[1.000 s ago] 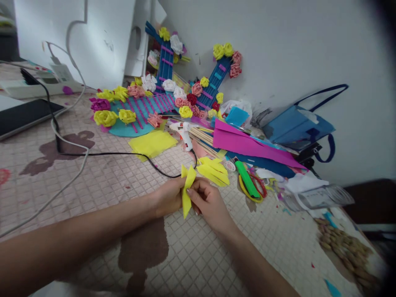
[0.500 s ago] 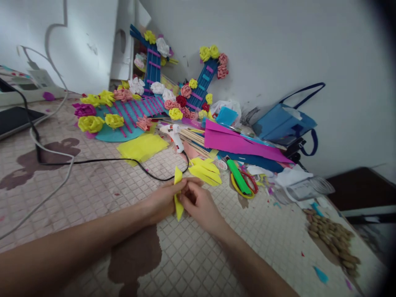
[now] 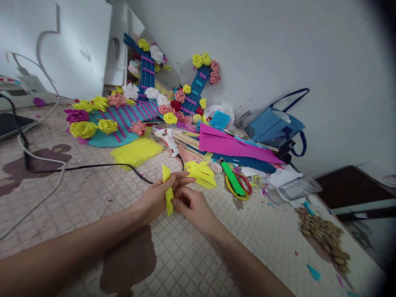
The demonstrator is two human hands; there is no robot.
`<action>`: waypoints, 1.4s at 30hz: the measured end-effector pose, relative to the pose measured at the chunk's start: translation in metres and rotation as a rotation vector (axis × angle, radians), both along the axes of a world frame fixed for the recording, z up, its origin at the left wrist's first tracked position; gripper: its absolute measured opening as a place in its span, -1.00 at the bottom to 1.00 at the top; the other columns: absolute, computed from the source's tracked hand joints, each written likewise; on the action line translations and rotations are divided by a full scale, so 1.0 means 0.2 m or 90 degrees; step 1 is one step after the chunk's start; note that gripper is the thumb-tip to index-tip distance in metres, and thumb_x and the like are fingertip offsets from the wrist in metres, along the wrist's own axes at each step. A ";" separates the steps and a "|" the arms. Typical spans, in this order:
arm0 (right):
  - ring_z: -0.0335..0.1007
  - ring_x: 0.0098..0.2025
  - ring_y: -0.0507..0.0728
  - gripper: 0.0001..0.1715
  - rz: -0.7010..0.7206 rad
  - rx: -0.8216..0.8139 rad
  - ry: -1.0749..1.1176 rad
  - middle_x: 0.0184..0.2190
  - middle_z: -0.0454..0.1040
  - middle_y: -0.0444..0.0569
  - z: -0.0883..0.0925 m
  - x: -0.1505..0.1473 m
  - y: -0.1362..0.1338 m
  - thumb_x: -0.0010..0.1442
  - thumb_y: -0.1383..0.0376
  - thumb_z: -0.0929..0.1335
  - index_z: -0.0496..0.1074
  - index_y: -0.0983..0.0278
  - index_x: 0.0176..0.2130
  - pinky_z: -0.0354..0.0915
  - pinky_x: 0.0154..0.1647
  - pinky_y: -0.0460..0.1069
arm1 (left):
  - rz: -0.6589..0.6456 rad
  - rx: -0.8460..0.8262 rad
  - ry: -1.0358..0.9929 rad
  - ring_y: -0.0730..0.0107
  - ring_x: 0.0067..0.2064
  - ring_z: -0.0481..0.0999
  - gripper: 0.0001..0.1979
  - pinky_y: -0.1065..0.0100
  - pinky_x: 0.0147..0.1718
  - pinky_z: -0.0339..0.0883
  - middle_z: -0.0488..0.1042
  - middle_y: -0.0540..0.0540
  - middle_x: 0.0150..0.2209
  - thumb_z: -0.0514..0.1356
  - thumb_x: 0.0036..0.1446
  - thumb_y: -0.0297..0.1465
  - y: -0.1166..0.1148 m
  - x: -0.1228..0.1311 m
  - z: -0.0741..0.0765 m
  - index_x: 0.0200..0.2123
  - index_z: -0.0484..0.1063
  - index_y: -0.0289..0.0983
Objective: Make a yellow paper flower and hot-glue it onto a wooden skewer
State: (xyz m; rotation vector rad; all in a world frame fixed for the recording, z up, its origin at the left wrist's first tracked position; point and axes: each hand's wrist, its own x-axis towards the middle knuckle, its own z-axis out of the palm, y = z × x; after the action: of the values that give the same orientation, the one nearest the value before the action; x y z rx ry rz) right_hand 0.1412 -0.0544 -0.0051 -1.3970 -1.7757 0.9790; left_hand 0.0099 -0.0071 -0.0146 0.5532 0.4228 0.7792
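Both hands are meeting low over the checkered mat, and I am pinching one yellow paper strip between them. My left hand is closing thumb and fingers on the strip's middle, with the pointed upper end sticking up past my fingers. My right hand is clamping the lower part from the other side, fingertips touching the left hand's. The strip is standing roughly upright, lifted off the mat, right in front of me.

Just beyond my fingers a pile of cut yellow strips is lying on the mat. A black cord is running in from the left toward a white glue gun. A flat yellow sheet is lying left of the gun. Right of the pile a green tool is resting over yellow and red loops; I cannot tell what it is. Behind it a pink sheet is lying flat, and a blue bag is leaning against the wall. Blue boards with paper flowers are sitting further back.
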 end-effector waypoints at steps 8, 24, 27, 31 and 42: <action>0.30 -0.24 0.14 -0.93 -0.204 0.235 -0.309 -0.33 0.40 -0.04 0.04 0.22 0.08 0.12 0.31 0.33 0.34 0.25 -0.32 0.23 -0.21 0.02 | 0.104 -0.096 0.060 0.69 -0.67 0.06 -0.80 0.60 -0.70 0.05 0.04 0.14 -0.63 -0.04 0.29 -0.48 0.07 -0.04 0.07 -0.30 0.36 -0.39; 0.17 -0.53 -0.01 -0.81 -0.130 0.009 0.106 -0.54 0.28 -0.18 0.00 0.18 0.09 0.13 0.18 0.29 0.30 0.25 -0.42 0.14 -0.52 -0.09 | 0.025 0.164 0.311 0.70 -0.61 -0.02 -0.68 0.57 -0.68 -0.14 0.13 0.12 -0.54 0.29 -0.02 -0.23 0.00 -0.03 0.06 -0.33 0.33 -0.33; 0.17 -0.53 -0.02 -0.79 -0.073 -0.020 0.132 -0.54 0.28 -0.20 -0.01 0.13 0.07 0.14 0.15 0.30 0.33 0.25 -0.40 0.14 -0.51 -0.10 | 0.025 0.203 0.370 0.67 -0.61 0.00 -0.65 0.54 -0.68 -0.15 0.11 0.13 -0.58 0.29 -0.06 -0.18 0.00 -0.03 0.05 -0.42 0.29 -0.32; 0.28 -0.41 0.05 -0.82 -0.170 0.126 -0.032 -0.45 0.38 -0.12 0.01 0.23 0.10 0.20 0.21 0.25 0.35 0.25 -0.36 0.21 -0.39 -0.05 | 0.034 0.194 0.392 0.67 -0.62 0.00 -0.65 0.53 -0.68 -0.15 0.09 0.15 -0.59 0.28 -0.07 -0.16 0.03 -0.04 0.03 -0.45 0.26 -0.31; 0.23 -0.15 0.22 -0.95 -0.203 0.294 -0.497 -0.30 0.36 0.02 -0.03 0.39 0.16 0.11 0.31 0.32 0.35 0.25 -0.34 0.19 -0.08 0.12 | -0.004 0.160 0.390 0.68 -0.63 -0.03 -0.65 0.52 -0.68 -0.18 0.09 0.15 -0.59 0.30 -0.09 -0.19 0.02 -0.04 0.04 -0.44 0.26 -0.31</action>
State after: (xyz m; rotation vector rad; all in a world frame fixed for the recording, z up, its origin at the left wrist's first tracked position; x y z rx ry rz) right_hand 0.2191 -0.0233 -0.0112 -1.7893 -2.0203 -0.1963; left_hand 0.0015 -0.0027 -0.0056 1.0339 0.8924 0.6488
